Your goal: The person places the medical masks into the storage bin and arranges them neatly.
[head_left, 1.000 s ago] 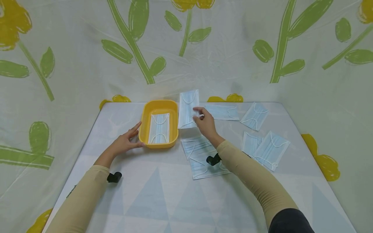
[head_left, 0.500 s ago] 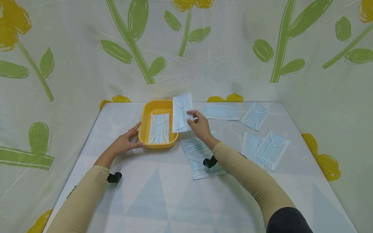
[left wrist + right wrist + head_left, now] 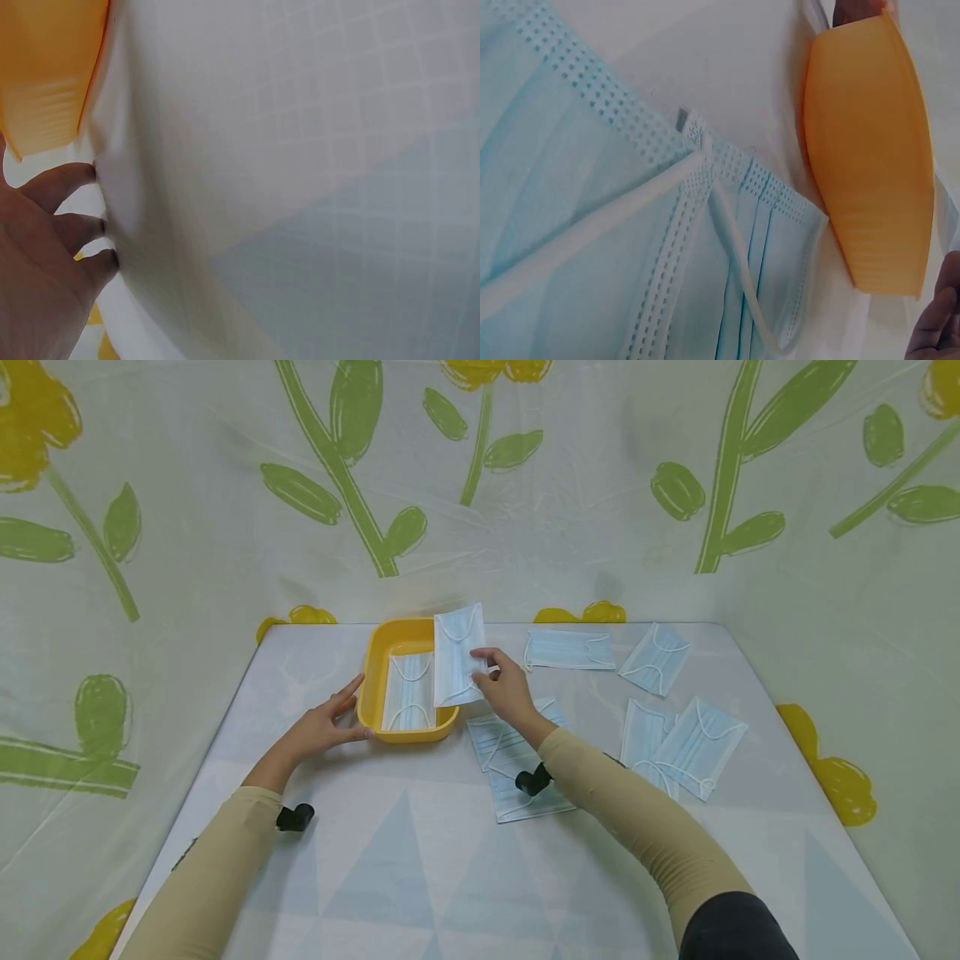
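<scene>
My right hand [image 3: 507,687] pinches the right edge of a light-blue face mask [image 3: 456,647] between thumb and fingers. This mask overlaps the right rim of a yellow tray [image 3: 415,737] in the head view. Inside the tray lies another mask [image 3: 405,697], its ear loops showing. On the tray's left side my left hand [image 3: 318,725] is spread, with index finger and thumb at the wall. The left wrist view shows its other fingers [image 3: 64,180] reaching down to the table cloth beside the tray [image 3: 49,75].
Two overlapping masks [image 3: 517,785] lie under my right forearm, close up in the right wrist view. Several more masks [image 3: 572,648] lie at the back right and right of the table [image 3: 375,877]. A flower-printed curtain [image 3: 570,527] stands behind the table.
My right hand has carried the mask leftward and slightly toward me, from beside the tray to over its right rim. The left hand and the tray have stayed in place.
</scene>
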A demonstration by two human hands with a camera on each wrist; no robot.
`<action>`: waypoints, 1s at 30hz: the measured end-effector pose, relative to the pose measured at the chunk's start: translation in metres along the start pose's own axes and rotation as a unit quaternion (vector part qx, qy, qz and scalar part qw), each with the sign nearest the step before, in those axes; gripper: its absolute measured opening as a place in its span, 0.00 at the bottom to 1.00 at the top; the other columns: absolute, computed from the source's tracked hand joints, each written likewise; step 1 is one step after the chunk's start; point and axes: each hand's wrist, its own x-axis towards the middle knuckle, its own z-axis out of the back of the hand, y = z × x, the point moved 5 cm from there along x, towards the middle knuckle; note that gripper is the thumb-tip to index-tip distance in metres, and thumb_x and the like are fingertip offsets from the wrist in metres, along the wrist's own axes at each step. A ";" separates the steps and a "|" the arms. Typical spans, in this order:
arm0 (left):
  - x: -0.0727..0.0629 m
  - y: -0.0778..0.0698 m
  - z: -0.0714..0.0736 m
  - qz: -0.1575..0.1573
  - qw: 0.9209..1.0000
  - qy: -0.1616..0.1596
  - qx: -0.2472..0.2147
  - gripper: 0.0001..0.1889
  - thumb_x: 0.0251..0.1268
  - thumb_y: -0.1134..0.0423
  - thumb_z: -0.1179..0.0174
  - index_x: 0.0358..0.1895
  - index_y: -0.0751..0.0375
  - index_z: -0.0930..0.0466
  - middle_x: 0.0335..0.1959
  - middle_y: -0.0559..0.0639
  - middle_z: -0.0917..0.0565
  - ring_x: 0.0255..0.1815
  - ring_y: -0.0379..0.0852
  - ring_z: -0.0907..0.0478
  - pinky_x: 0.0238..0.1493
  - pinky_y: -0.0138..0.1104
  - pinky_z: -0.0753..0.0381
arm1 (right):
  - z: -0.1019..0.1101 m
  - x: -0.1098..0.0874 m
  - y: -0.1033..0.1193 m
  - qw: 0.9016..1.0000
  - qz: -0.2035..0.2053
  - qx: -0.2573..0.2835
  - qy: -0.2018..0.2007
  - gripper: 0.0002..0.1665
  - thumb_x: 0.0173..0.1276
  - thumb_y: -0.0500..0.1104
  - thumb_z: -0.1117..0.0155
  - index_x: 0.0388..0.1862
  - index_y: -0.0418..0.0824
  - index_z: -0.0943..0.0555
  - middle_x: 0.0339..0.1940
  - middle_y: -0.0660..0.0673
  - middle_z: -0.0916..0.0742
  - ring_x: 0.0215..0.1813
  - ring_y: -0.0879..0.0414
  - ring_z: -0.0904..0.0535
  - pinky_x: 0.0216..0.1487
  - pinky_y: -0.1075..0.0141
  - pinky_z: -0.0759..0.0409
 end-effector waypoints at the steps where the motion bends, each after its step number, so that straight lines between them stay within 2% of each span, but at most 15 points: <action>1: 0.000 0.000 0.000 -0.001 1.000 0.000 0.000 0.58 0.55 0.30 0.32 0.80 0.21 0.67 0.80 0.62 0.43 0.81 0.72 0.61 0.69 0.76 0.54 | -0.001 0.000 0.000 1.000 -0.001 0.001 0.000 0.20 0.74 0.36 0.37 0.63 0.45 0.20 0.48 0.44 0.19 0.33 0.54 0.26 0.29 0.68 0.25; 9: -0.001 0.000 0.000 -0.002 1.000 -0.002 0.004 0.58 0.56 0.30 0.32 0.80 0.21 0.67 0.80 0.62 0.43 0.81 0.71 0.61 0.69 0.76 0.54 | -0.009 -0.001 0.003 1.000 0.003 0.018 0.008 0.20 0.73 0.35 0.36 0.63 0.44 0.20 0.49 0.43 0.20 0.32 0.55 0.26 0.27 0.69 0.25; 20: 0.000 0.001 0.000 -0.001 1.000 -0.003 0.001 0.57 0.56 0.30 0.32 0.80 0.20 0.67 0.80 0.62 0.43 0.81 0.71 0.61 0.69 0.76 0.55 | -0.023 -0.002 0.009 1.000 -0.002 0.016 0.025 0.20 0.74 0.37 0.36 0.63 0.45 0.21 0.50 0.44 0.19 0.35 0.55 0.25 0.31 0.68 0.22; 30: 0.000 0.000 0.000 -0.006 1.000 -0.001 0.005 0.57 0.57 0.32 0.32 0.81 0.21 0.67 0.80 0.63 0.42 0.82 0.70 0.63 0.70 0.75 0.57 | -0.032 -0.002 0.020 0.999 -0.018 0.020 0.038 0.21 0.73 0.37 0.36 0.64 0.46 0.21 0.52 0.44 0.20 0.37 0.54 0.24 0.32 0.69 0.20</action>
